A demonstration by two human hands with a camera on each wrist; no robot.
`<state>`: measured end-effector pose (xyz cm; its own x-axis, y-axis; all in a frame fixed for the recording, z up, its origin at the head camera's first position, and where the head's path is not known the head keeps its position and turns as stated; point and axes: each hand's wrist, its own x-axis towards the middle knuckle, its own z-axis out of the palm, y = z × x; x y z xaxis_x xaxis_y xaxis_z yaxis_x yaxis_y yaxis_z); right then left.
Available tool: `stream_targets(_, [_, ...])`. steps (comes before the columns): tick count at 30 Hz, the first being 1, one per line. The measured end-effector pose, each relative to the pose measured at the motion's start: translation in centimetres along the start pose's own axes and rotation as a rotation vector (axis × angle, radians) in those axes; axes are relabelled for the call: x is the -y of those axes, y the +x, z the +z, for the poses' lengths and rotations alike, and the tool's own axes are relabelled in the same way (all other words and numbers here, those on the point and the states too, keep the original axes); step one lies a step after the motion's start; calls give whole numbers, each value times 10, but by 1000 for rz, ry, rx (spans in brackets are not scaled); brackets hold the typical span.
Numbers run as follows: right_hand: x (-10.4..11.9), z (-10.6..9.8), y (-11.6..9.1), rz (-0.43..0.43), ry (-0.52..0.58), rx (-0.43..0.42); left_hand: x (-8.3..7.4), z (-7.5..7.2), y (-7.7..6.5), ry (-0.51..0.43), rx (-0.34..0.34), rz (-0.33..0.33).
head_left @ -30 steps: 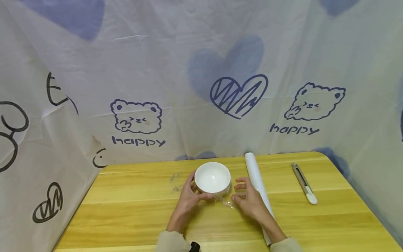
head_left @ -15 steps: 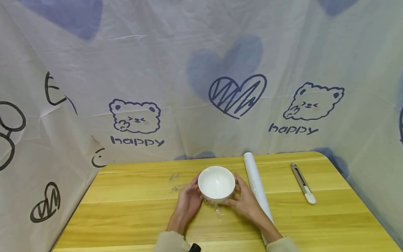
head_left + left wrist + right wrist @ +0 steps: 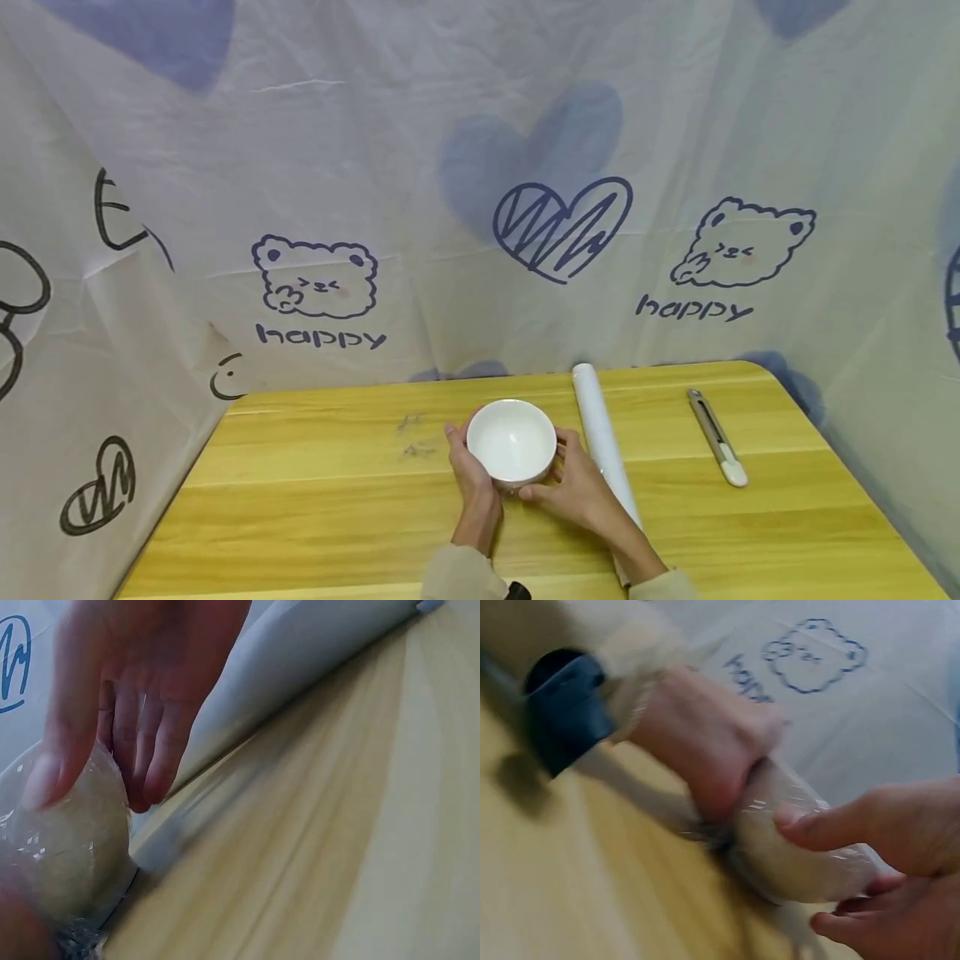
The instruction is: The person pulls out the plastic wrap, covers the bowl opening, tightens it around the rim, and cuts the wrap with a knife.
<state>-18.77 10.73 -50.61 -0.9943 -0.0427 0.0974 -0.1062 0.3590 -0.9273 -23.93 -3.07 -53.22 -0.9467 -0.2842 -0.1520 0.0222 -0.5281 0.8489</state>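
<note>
A white bowl (image 3: 512, 442) faces mouth up between both hands in the head view. Clear plastic film (image 3: 82, 840) covers its outer side, bunched near the base in the left wrist view. My left hand (image 3: 474, 479) cups the bowl's left and front-left side, its palm against the wall and some fingers hidden behind the bowl. On the other side my right hand (image 3: 573, 483) grips it, thumb along the front and fingers bent round the right wall. In the right wrist view the right thumb (image 3: 810, 829) lies on the film.
A long white roll (image 3: 602, 433) lies just right of the right hand, under the right forearm. Farther right is a utility knife (image 3: 717, 437) on the wooden table (image 3: 300, 517). A printed cloth (image 3: 420, 208) hangs behind the table's back edge.
The right hand, apart from the bowl at first, has come onto its right side. The left hand has swung round toward the bowl's front. The loose film tail in front is now out of sight.
</note>
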Motion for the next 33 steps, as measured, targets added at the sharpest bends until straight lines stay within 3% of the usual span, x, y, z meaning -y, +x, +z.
stream_targets(6, [3,-10,2,73,164,57,-2,1,3,35,-15,2])
stream_targets(11, [1,-6,4,66,134,47,-12,-11,1,99,-5,14])
stream_targets(14, [-1,-4,4,66,89,8,-15,-14,-14,46,1,26])
stream_targets(18, [-2,0,5,63,71,-46,-6,-8,-28,-91,0,32])
stream_targets(22, [-1,0,5,52,57,-31,5,-2,-24,-158,-28,21])
stream_targets(28, [3,-10,0,51,134,100,9,0,-18,-154,-75,-25])
stream_targets(33, [3,-17,0,62,187,90,9,6,-13,-181,-156,-19])
